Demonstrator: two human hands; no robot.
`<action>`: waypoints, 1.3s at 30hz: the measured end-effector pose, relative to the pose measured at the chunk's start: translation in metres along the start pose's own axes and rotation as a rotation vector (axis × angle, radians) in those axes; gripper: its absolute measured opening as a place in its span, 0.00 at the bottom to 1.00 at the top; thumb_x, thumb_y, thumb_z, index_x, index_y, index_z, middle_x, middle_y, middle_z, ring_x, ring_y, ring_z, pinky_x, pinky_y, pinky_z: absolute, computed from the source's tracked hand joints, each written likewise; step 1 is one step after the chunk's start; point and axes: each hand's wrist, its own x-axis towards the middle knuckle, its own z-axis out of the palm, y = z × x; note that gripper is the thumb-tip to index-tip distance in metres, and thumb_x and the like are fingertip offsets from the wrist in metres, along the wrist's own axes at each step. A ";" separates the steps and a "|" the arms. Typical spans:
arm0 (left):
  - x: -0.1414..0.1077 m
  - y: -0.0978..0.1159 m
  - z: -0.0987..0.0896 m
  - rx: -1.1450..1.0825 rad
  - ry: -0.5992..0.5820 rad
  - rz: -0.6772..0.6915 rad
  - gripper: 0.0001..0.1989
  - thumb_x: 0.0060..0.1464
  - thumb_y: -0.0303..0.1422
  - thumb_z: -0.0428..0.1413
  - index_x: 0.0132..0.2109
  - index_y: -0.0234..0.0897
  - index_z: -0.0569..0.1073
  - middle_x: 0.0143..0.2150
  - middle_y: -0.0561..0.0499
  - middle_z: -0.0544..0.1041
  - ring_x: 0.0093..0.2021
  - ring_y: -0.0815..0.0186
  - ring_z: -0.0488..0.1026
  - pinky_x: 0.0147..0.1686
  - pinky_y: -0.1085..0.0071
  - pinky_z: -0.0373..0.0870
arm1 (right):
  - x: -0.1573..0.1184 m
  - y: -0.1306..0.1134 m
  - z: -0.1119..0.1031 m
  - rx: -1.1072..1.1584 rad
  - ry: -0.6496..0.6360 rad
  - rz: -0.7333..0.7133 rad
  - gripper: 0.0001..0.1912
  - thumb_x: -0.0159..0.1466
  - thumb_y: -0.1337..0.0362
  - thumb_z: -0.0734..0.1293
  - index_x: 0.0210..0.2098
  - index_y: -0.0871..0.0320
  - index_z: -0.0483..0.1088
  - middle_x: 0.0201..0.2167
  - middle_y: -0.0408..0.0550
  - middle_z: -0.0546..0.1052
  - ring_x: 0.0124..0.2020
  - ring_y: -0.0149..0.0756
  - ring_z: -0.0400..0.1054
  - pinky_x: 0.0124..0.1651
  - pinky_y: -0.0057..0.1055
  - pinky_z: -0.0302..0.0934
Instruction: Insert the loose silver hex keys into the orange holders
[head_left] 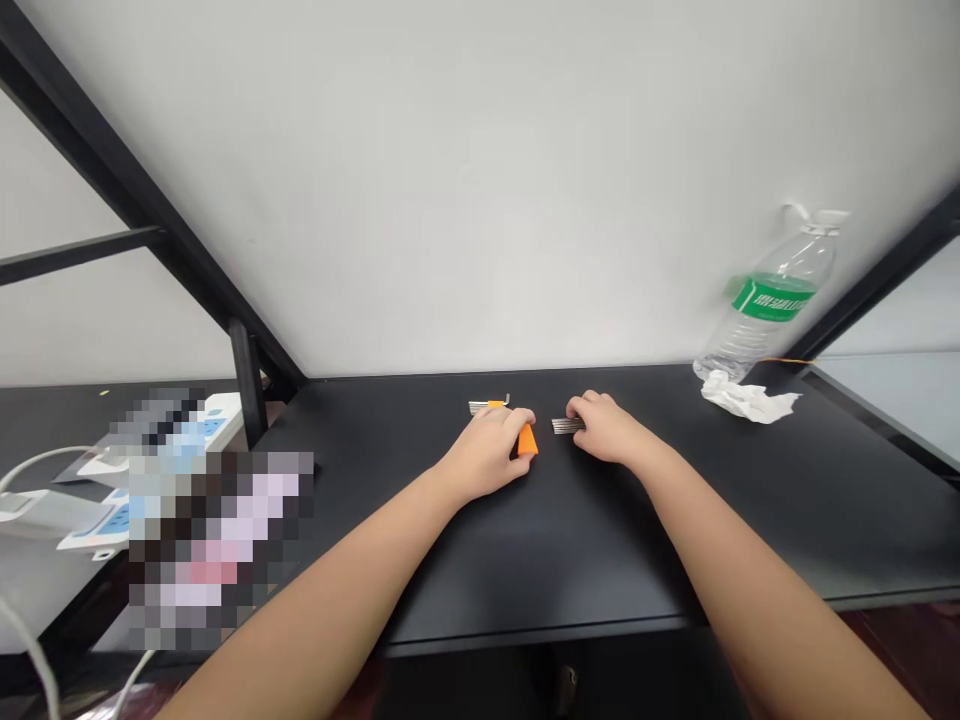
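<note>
My left hand point(491, 450) is closed on an orange plastic holder point(528, 440), thumb and fingers pinching its sides. Just beyond its knuckles, a set of silver hex keys point(478, 407) with an orange band and one bent end lies on the black tabletop, partly hidden by the hand. To the right, my right hand point(606, 428) is closed round a bundle of thin metal hex keys point(568, 426). Their straight ends point left toward the orange holder, with a small gap between. The fingers cover the rest of that bundle.
A clear plastic bottle point(772, 300) with a green label leans by the wall at the back right. Crumpled white tissue point(750, 398) lies before it. White power strips point(97, 525) with cables sit at the left, near a blurred-out patch. Black frame bars point(150, 190) rise on both sides.
</note>
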 end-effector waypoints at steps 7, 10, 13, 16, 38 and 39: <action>0.000 0.001 -0.002 -0.049 0.010 -0.030 0.20 0.54 0.30 0.59 0.54 0.41 0.67 0.50 0.46 0.78 0.50 0.54 0.75 0.52 0.57 0.71 | 0.003 0.010 -0.005 0.072 0.076 0.014 0.12 0.60 0.70 0.64 0.43 0.56 0.71 0.44 0.51 0.73 0.44 0.41 0.66 0.45 0.32 0.59; -0.001 0.001 -0.001 -0.073 0.002 -0.059 0.21 0.54 0.31 0.59 0.55 0.41 0.67 0.50 0.47 0.78 0.48 0.55 0.76 0.49 0.58 0.73 | 0.006 0.023 -0.011 0.066 0.079 0.067 0.09 0.60 0.70 0.65 0.39 0.56 0.73 0.41 0.49 0.74 0.39 0.36 0.68 0.42 0.31 0.58; -0.001 0.002 -0.002 -0.089 -0.006 -0.063 0.21 0.55 0.31 0.59 0.55 0.41 0.66 0.50 0.47 0.78 0.48 0.55 0.76 0.48 0.59 0.73 | 0.009 0.031 -0.013 0.076 0.053 0.082 0.07 0.58 0.71 0.65 0.34 0.56 0.74 0.38 0.47 0.74 0.36 0.34 0.67 0.40 0.29 0.58; -0.001 0.002 -0.002 -0.106 -0.019 -0.064 0.20 0.55 0.31 0.59 0.55 0.41 0.66 0.50 0.47 0.78 0.48 0.56 0.76 0.47 0.60 0.73 | 0.011 0.031 -0.011 0.090 0.056 0.096 0.06 0.56 0.72 0.66 0.31 0.56 0.73 0.37 0.46 0.75 0.35 0.34 0.67 0.37 0.28 0.57; 0.000 -0.006 0.006 -0.465 0.220 -0.129 0.21 0.54 0.30 0.61 0.54 0.41 0.66 0.53 0.46 0.77 0.54 0.60 0.77 0.58 0.59 0.73 | -0.001 0.000 -0.012 0.606 0.381 -0.303 0.13 0.62 0.69 0.63 0.37 0.57 0.79 0.39 0.48 0.75 0.23 0.28 0.67 0.29 0.31 0.65; 0.000 -0.006 0.006 -0.475 0.230 -0.126 0.21 0.54 0.30 0.62 0.54 0.41 0.67 0.53 0.46 0.78 0.54 0.60 0.77 0.58 0.59 0.73 | -0.001 0.000 -0.012 0.609 0.392 -0.306 0.13 0.61 0.69 0.63 0.38 0.57 0.79 0.38 0.48 0.75 0.24 0.29 0.67 0.29 0.31 0.66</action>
